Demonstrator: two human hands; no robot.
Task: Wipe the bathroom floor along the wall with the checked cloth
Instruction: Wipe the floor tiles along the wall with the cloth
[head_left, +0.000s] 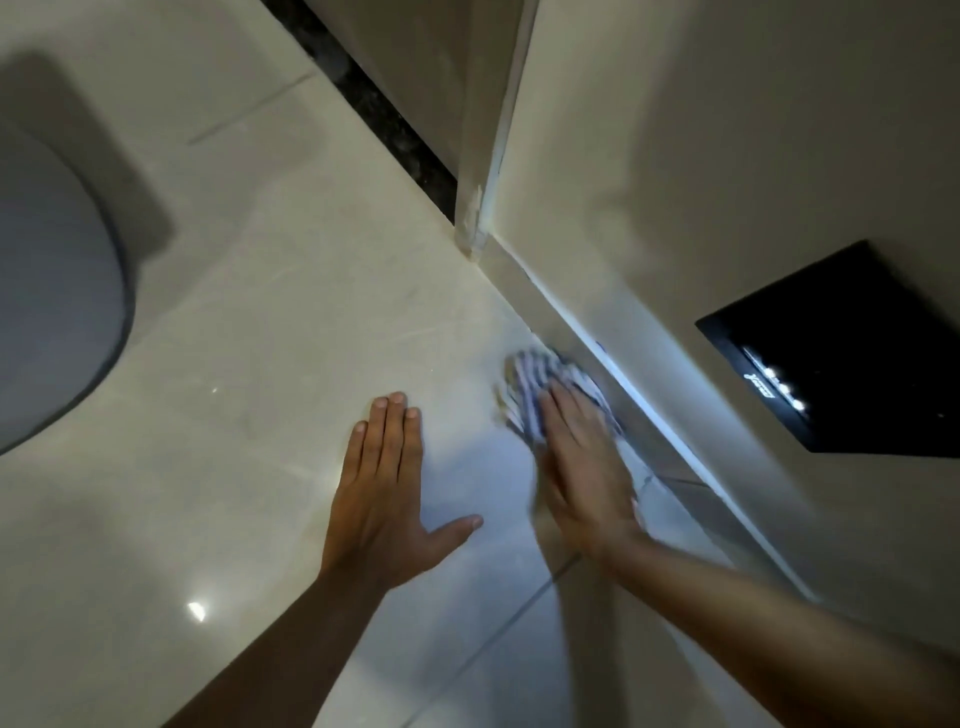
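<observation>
Flat-palm contact, not a pinch: right hand (582, 467) is spread open with fingers extended, pressing the checked cloth (540, 384) down onto the floor (260, 338). No finger curls around the fabric that I can see. Left hand (384, 483) is also spread, palm down on bare tile, apart from the cloth; I read it as a brace for my weight.

Position: cloth lies bunched under my right fingertips, on the tile just beside the base of the wall (675, 208), touching or nearly touching the skirting strip (597, 343); blur prevents deciding which. Right hand and cloth are smeared in the frame; left hand is sharp.

Handling estimate: cloth looks thin, soft and light, blue-and-white check, crumpled rather than folded. It should conform to the floor-wall corner under fingertip pressure. The tile is glossy, so the fabric will probably slide easily and could slip out from under a flat palm. Best hold, in my judgement: palm over the middle of the bunch, fingertips pushing the leading edge into the corner.

Other items: toilet (52, 286) at far left, well apart. Black panel (841, 353) set in the wall at right, with bright spots and a short mark on it.

Writing: the mark on the panel is too blurred to read. No other labels seen.
</observation>
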